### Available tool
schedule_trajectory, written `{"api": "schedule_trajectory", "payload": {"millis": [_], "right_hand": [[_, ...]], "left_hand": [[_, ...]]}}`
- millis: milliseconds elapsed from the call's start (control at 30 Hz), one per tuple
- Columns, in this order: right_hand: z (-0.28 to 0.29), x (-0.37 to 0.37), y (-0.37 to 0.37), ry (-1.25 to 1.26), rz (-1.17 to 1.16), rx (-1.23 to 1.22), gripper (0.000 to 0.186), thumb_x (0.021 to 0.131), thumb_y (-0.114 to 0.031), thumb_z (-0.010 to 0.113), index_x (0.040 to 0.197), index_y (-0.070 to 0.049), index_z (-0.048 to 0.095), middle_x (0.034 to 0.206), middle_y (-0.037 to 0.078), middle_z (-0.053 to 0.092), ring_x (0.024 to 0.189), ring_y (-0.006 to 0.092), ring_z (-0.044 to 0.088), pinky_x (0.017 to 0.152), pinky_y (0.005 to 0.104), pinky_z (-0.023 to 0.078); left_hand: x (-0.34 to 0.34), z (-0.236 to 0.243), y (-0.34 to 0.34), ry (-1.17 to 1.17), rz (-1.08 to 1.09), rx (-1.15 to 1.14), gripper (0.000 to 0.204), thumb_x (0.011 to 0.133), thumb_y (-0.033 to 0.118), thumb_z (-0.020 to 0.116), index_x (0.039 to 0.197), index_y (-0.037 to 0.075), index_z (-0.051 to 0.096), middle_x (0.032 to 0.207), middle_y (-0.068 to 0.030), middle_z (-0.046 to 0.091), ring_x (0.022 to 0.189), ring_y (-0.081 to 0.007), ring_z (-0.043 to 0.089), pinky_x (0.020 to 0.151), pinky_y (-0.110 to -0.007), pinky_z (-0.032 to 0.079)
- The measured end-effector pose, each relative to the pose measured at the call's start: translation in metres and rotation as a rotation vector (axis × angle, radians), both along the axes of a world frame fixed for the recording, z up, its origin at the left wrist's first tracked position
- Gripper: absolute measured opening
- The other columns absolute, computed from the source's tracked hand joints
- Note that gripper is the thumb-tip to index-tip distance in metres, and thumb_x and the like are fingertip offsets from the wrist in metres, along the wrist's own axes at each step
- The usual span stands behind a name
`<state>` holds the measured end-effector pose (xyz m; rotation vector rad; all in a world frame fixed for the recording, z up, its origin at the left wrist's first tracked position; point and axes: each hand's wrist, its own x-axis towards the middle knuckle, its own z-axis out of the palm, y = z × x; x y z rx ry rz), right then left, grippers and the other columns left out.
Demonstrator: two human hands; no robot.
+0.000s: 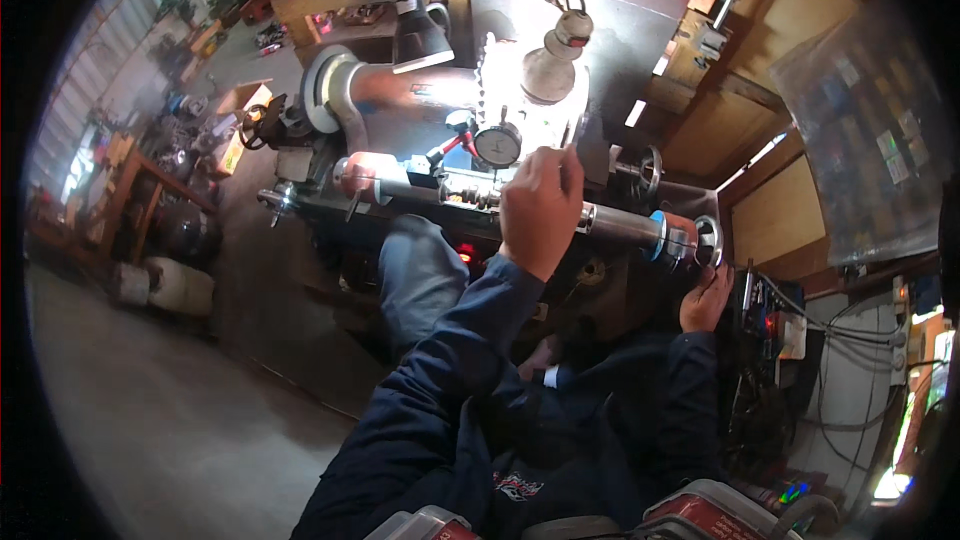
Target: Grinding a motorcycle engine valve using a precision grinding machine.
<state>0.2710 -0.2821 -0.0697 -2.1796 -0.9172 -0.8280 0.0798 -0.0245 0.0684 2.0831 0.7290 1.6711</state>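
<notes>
My left hand (pixel 540 210) is raised over the middle of a lathe-like machine, its fingers curled in a pinch; whatever they hold, if anything, is hidden. Just to its left a round dial indicator (pixel 498 144) sits beside a red clamp arm (pixel 450 148). Under that hand runs a horizontal steel shaft (pixel 625 226), with a coiled, threaded-looking section (pixel 468 194) to the left. At the shaft's right end, my right hand (pixel 707 300) has its fingers on the lower rim of a shiny metal handwheel (pixel 709 240).
A work lamp (pixel 550 70) hangs low over the machine, its glare washing out the area behind the dial. Another handwheel (pixel 650 172) stands behind the shaft. Cables (pixel 850 330) run along the right wall. Crates and a pale canister (pixel 180 285) stand on the left.
</notes>
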Motion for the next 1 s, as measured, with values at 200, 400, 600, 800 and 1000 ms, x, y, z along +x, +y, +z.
{"api": "schedule_trajectory", "payload": {"millis": [200,400,600,800,1000], "right_hand": [[0.002,0.000,-0.004,0.078,0.041,-0.043,0.039,0.104,-0.024,0.043,0.125,0.008,0.047,0.121,0.033,0.052,0.117,0.0524,0.047,0.100,0.0541,0.038],[0.001,-0.002,-0.001,-0.019,0.037,-0.032,0.041,0.105,-0.026,0.043,0.130,0.007,0.045,0.124,0.034,0.052,0.120,0.0542,0.046,0.101,0.0576,0.038],[0.005,-0.003,-0.003,-0.050,0.071,-0.036,0.039,0.104,-0.022,0.045,0.131,0.006,0.044,0.124,0.033,0.053,0.119,0.0544,0.047,0.101,0.0590,0.039],[0.007,-0.004,-0.004,0.036,0.057,-0.051,0.038,0.105,-0.023,0.044,0.131,0.005,0.045,0.126,0.031,0.053,0.121,0.0535,0.046,0.102,0.0575,0.039],[0.025,0.009,-0.024,0.232,0.212,-0.111,0.033,0.105,-0.023,0.042,0.123,0.002,0.053,0.116,0.026,0.057,0.111,0.0436,0.054,0.099,0.0478,0.042]], "left_hand": [[-0.001,-0.001,-0.006,0.017,0.052,-0.088,0.018,0.089,0.005,0.066,0.078,0.001,0.053,0.067,-0.0164,0.057,0.058,-0.0351,0.061,0.052,-0.041,0.046],[-0.007,-0.012,-0.006,-0.020,0.005,-0.121,0.015,0.090,0.007,0.066,0.084,0.000,0.054,0.071,-0.0178,0.059,0.062,-0.0370,0.062,0.054,-0.041,0.047],[-0.018,-0.010,0.004,-0.088,-0.251,-0.112,0.011,0.095,0.010,0.062,0.093,0.000,0.059,0.077,-0.0184,0.064,0.072,-0.0383,0.065,0.061,-0.040,0.049],[-0.033,0.001,0.029,0.033,-0.598,-0.160,0.011,0.093,0.010,0.064,0.093,0.000,0.061,0.079,-0.0169,0.065,0.074,-0.0343,0.066,0.063,-0.037,0.049],[-0.037,-0.006,0.036,0.022,-0.755,-0.141,0.015,0.090,0.014,0.067,0.092,0.000,0.063,0.082,-0.0180,0.066,0.073,-0.0372,0.065,0.062,-0.041,0.049]]}}
